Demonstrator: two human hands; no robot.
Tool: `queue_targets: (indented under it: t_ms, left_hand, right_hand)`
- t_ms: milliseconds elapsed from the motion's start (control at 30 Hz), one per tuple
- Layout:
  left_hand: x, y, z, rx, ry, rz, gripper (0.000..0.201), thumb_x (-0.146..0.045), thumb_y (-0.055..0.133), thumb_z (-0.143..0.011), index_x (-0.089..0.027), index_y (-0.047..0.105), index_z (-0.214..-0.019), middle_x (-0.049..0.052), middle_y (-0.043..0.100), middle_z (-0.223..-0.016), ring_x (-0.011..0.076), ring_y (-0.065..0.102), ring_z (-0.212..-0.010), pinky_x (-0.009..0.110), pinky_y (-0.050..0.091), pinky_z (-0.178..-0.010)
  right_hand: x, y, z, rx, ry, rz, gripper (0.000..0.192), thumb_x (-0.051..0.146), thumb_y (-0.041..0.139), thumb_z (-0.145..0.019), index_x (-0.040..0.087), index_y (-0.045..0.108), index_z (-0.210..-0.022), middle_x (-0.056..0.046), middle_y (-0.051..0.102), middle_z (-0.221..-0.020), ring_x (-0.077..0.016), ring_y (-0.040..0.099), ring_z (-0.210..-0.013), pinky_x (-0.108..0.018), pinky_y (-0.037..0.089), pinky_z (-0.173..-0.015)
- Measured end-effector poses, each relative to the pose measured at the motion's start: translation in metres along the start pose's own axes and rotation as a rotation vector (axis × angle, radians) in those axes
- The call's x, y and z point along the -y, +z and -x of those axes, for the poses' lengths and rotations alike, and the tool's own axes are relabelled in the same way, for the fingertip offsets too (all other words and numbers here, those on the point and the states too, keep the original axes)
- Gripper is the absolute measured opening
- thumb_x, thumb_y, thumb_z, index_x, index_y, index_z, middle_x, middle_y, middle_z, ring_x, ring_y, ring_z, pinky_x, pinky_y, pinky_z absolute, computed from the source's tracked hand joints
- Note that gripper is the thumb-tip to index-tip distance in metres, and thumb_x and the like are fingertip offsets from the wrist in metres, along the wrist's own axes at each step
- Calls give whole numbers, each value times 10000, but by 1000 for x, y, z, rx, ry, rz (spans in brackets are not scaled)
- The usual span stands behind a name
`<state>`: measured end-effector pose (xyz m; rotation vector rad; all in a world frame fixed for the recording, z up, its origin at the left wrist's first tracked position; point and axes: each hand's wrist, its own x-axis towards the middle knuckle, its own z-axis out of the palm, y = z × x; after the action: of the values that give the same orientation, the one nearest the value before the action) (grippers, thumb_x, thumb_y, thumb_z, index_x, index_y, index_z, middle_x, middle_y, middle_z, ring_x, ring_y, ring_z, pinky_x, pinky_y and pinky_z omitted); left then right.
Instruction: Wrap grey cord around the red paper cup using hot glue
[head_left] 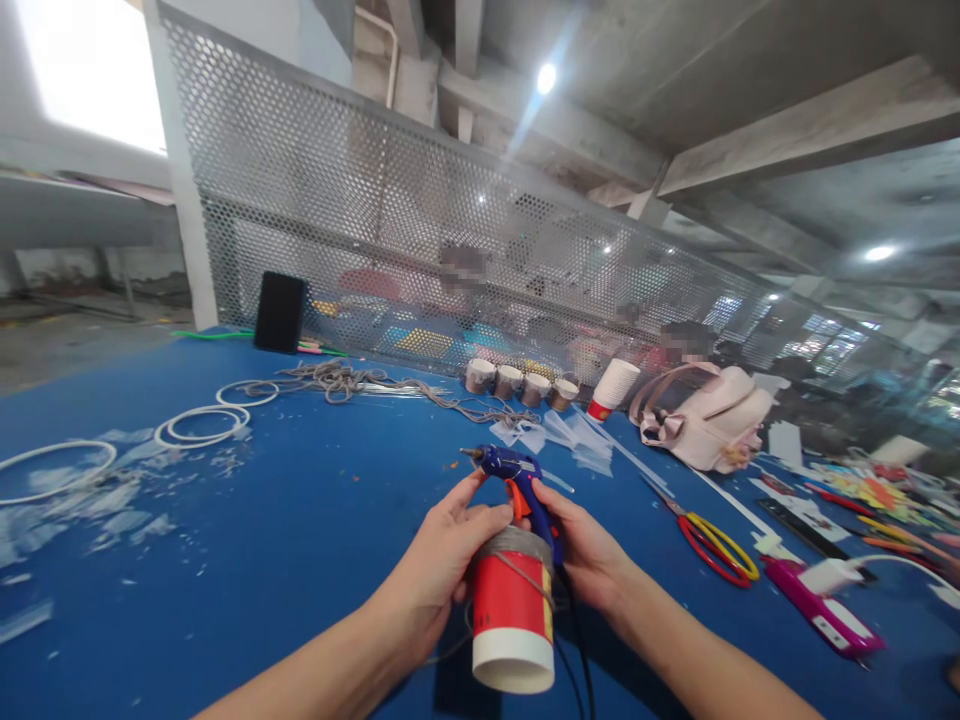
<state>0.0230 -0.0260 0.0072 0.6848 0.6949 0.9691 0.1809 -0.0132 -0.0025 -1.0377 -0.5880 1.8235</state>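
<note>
My left hand (435, 560) grips a red and white paper cup (514, 625), held upside down with grey twine wound around its upper end (517, 545). A loose strand of twine trails across the red side. My right hand (589, 550) holds a blue glue gun (514, 470) with an orange trigger just behind the cup, nozzle pointing left. Its black cord runs down past the cup toward me. Both hands are low over the blue table (300, 540).
White rings (202, 425) and clear scraps lie at the left. A twine pile (337, 380), wrapped cups (521, 385), a stack of paper cups (613, 388) and a pink bag (712, 415) sit further back. Red-yellow scissors (712, 545) and a power strip (825, 605) lie at right. A mesh panel (420, 220) backs the table.
</note>
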Motion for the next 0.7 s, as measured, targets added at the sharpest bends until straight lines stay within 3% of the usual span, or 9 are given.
queue_targets:
  t_ms: [200, 500, 700]
  left_hand:
    - [-2, 5, 8, -28, -1, -30, 596, -241, 692, -718, -246, 477, -1274, 30, 674, -766, 151, 635, -621, 294, 537, -632]
    - [0, -1, 2, 19, 4, -28, 540, -241, 682, -728, -241, 474, -1226, 33, 681, -803, 165, 657, -670, 279, 528, -619]
    - [1, -3, -1, -17, -16, 19, 527, -209, 677, -726, -257, 432, -1190, -6, 653, -741, 150, 640, -612, 309, 535, -641]
  right_hand:
    - [-2, 2, 3, 26, -22, -6, 291, 386, 727, -710, 106, 650, -728, -15, 635, -538, -96, 561, -472, -195, 434, -523]
    - [-5, 4, 3, -25, -97, 20, 296, 387, 756, -670, 114, 653, -724, -2, 626, -533, -92, 546, -468, -192, 416, -505]
    - [-8, 8, 6, -76, -166, 66, 303, 393, 797, -611, 126, 672, -680, -7, 649, -559, -98, 553, -481, -206, 447, -528]
